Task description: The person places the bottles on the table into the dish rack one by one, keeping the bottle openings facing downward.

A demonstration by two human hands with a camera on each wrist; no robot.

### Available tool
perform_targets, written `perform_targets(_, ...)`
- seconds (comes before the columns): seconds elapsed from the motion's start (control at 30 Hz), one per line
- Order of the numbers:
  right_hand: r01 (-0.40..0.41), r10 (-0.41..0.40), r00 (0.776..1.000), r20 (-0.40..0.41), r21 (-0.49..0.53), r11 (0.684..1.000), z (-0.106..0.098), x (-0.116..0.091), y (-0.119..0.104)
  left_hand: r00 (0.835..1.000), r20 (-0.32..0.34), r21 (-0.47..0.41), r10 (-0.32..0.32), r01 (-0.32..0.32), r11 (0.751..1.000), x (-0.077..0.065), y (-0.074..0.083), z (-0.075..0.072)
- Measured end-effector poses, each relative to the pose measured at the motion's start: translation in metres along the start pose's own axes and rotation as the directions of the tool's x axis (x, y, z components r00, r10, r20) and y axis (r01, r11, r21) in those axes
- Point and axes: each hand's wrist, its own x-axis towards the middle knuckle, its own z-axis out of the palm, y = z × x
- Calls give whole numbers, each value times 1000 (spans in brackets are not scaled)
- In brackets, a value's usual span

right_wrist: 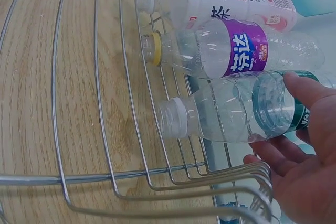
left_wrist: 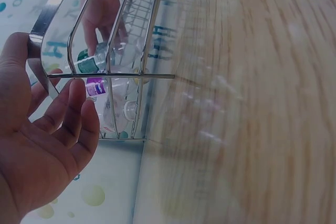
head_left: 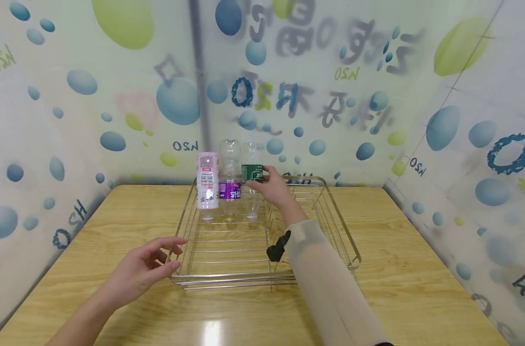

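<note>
On the table stands a metal wire rack (head_left: 228, 276) with three empty plastic bottles turned neck down near its back. My right hand (head_left: 276, 187) grips the rightmost, a clear bottle with a green label (right_wrist: 226, 106), thumb on one side and fingers on the other. Beside it leans a clear bottle with a purple label (right_wrist: 247, 45). The leftmost has a white and pink label (head_left: 208, 180). My left hand (head_left: 137, 269) holds the rack's near left corner, its thumb against the flat metal rim (left_wrist: 50, 14) and its fingers curved by the wires.
The wooden table (head_left: 401, 298) extends around the rack on both sides. Behind and beside it hangs a patterned curtain (head_left: 297, 72) with blue and green drops. A dark bow-like piece (head_left: 279, 247) shows by the right sleeve (head_left: 327, 278). Wire loops (right_wrist: 247, 177) rise beside the green-labelled bottle.
</note>
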Motion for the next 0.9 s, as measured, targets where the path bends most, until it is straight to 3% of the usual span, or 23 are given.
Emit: perform_targets(0.9, -12, 12, 1000, -14, 44, 999, -3, -4, -2, 1000, -16, -1, 14, -14, 1000, -2, -2, 2)
